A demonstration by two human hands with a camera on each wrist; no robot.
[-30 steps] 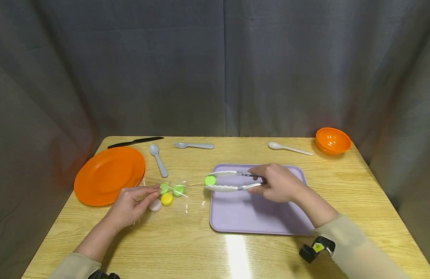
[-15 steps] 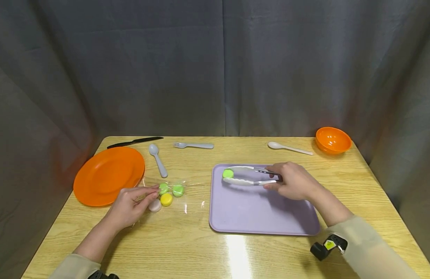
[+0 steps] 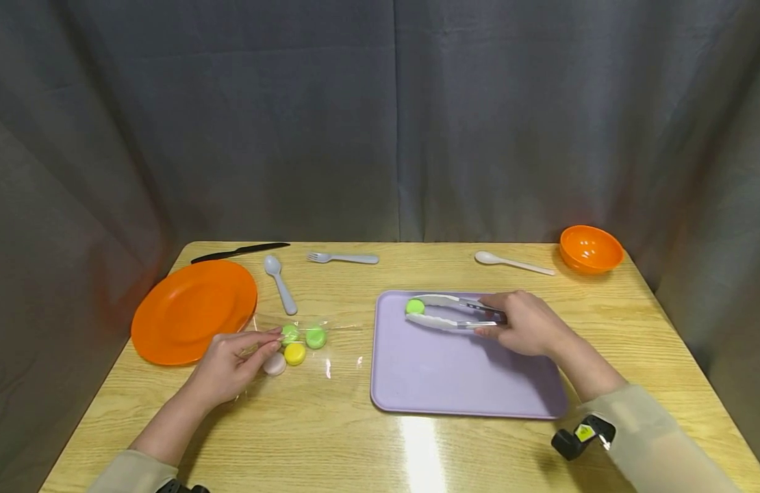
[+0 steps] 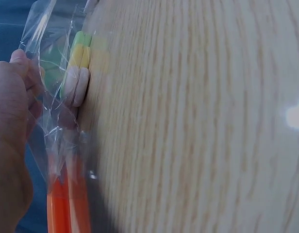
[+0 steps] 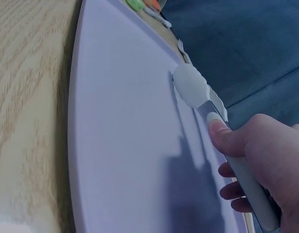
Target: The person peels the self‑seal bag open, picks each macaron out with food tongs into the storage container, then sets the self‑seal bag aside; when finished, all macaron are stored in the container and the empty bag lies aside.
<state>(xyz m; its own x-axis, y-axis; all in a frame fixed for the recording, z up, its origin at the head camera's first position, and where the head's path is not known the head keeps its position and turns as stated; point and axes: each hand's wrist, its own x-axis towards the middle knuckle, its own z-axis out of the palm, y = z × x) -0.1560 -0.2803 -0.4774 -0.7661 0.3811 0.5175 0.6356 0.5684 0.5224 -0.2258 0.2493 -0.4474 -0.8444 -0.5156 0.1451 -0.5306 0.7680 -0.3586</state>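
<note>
My left hand [image 3: 229,363] pinches the edge of a clear plastic bag [image 3: 343,352] on the table. Inside it lie two green macarons [image 3: 315,337], a yellow macaron [image 3: 295,353] and a pale macaron [image 3: 274,363]; the left wrist view shows the pale macaron [image 4: 75,86] on edge through the film. My right hand [image 3: 528,323] grips tongs [image 3: 440,322] by their handles. Between the tong tips is one green macaron [image 3: 415,307], at the far left part of the lilac tray [image 3: 460,383]. Whether it touches the tray I cannot tell. In the right wrist view the tongs [image 5: 191,86] hide that macaron.
An orange plate [image 3: 192,311] stands at the left, close to the bag. Along the back lie a black knife [image 3: 239,252], a grey spoon [image 3: 280,284], a grey fork [image 3: 343,258] and a white spoon [image 3: 512,262]. An orange bowl [image 3: 591,250] is at the back right corner.
My right hand has moved right, carrying the green macaron in the tongs from the bag's open side to over the tray. The left hand has kept its hold on the bag.
</note>
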